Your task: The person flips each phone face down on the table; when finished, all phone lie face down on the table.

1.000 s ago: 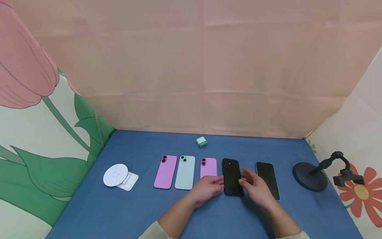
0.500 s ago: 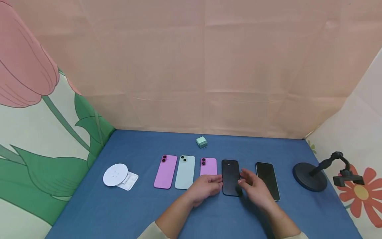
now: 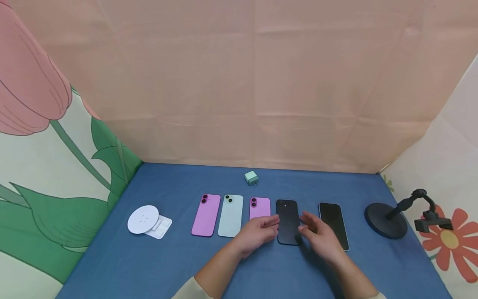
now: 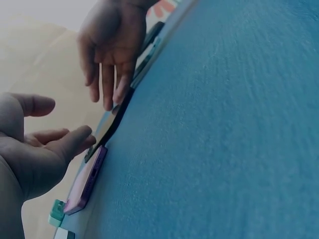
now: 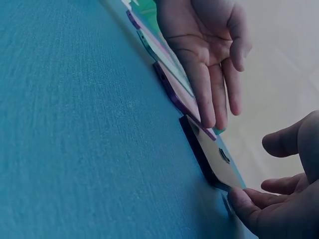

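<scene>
A black phone [image 3: 288, 222] lies back up on the blue cloth, its camera at the far end. Along its left edge is my left hand [image 3: 257, 234], palm turned inward and fingers loosely extended, covering the lower part of a pink-purple phone [image 3: 260, 207]. My right hand [image 3: 321, 236] stands beside the right edge, fingers slightly bent and thumb apart from them. In the right wrist view, a right fingertip is close to the near corner of the black phone [image 5: 214, 162]. Right of that hand lies a dark-screened phone [image 3: 334, 222], partly covered by it.
Further left lie a mint phone [image 3: 230, 216] and another pink-purple phone [image 3: 206, 215]. A white round disc on a stand [image 3: 143, 219] is at far left. A mint charger plug [image 3: 251, 178] sits at the back. A black stand [image 3: 386, 220] is on the right.
The black phone, held between both hands a second ago and slightly tilted, now lies flat. Both hands have loosened from its edges, the left drawing slightly leftward.
</scene>
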### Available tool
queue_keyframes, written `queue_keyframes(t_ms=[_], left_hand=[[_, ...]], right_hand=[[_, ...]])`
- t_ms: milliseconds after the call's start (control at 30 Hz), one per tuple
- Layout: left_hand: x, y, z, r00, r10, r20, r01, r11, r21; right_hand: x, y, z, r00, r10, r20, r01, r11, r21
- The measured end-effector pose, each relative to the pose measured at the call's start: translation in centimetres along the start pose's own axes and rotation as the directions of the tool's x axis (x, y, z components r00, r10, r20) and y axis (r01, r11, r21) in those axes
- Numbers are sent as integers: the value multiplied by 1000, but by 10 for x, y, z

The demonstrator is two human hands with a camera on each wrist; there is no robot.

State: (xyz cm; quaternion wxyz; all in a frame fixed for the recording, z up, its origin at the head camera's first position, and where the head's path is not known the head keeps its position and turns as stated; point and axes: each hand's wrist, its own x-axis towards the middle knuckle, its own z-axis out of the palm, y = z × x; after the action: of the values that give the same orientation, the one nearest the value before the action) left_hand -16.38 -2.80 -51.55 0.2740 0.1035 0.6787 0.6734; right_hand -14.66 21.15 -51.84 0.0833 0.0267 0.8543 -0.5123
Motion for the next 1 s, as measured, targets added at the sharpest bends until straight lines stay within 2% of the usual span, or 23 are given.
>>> queue_keyframes(t_ms=[233, 367, 600, 833, 1000], left_hand=[[5, 2, 4, 999, 34, -2, -34, 997, 65], [10, 2, 8, 999, 48, 6, -49, 997, 61], [19, 1, 20, 999, 35, 33, -34, 999, -32], [27, 0, 34, 1000, 12, 29, -7, 989, -146], [30, 0, 43, 1000, 5, 30, 1, 983, -184]], right_hand=[[-6, 0, -7, 1000, 5, -15, -6, 999, -42], [-8, 1, -12, 1000, 10, -23, -11, 999, -48], [-11, 4, -22, 999, 13, -40, -15, 999, -44], [-12, 9, -34, 998, 52, -44, -55, 996, -67], [-15, 13, -44, 995, 89, -36, -91, 994, -63]])
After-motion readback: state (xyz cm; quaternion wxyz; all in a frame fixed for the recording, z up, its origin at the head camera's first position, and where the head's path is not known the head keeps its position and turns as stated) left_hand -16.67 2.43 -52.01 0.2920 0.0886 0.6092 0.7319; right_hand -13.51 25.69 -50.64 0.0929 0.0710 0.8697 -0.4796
